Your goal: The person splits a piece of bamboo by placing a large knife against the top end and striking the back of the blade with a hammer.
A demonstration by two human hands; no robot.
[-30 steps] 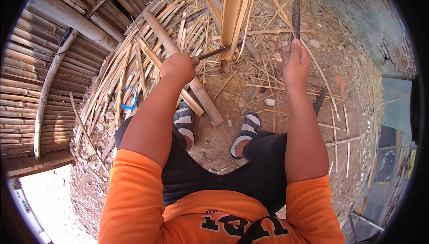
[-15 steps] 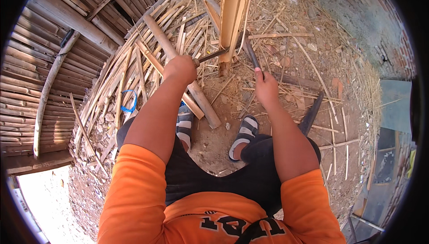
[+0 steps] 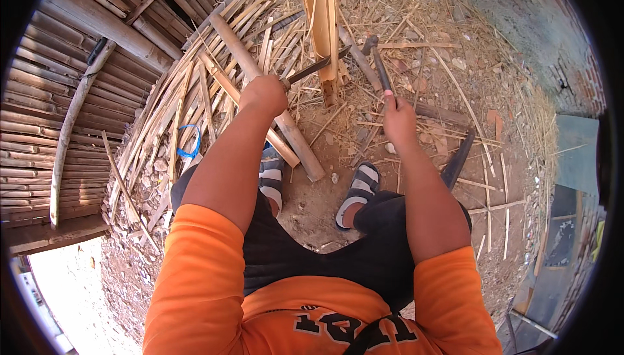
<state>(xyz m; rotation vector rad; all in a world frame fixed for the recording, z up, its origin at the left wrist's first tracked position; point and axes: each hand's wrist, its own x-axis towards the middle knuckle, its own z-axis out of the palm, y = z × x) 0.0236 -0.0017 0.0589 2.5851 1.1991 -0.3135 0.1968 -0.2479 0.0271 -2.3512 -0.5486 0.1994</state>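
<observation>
**Hammer coming down onto the blade**

The right hand (image 3: 398, 118) is swinging its hammer (image 3: 377, 63) down from its earlier raised position toward the blade (image 3: 318, 66), which the left hand (image 3: 265, 92) is gripping, lodged in the upright bamboo (image 3: 322, 11). Both fists are closed tight.

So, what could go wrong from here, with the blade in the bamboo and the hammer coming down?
1. The hammer in the right hand may glance off the blade and hit the left hand, which grips the handle close to the bamboo.
2. The bamboo stands upright and nothing visible braces it; it may tip or split suddenly.
3. The feet wear open sandals among sharp splinters.
</observation>
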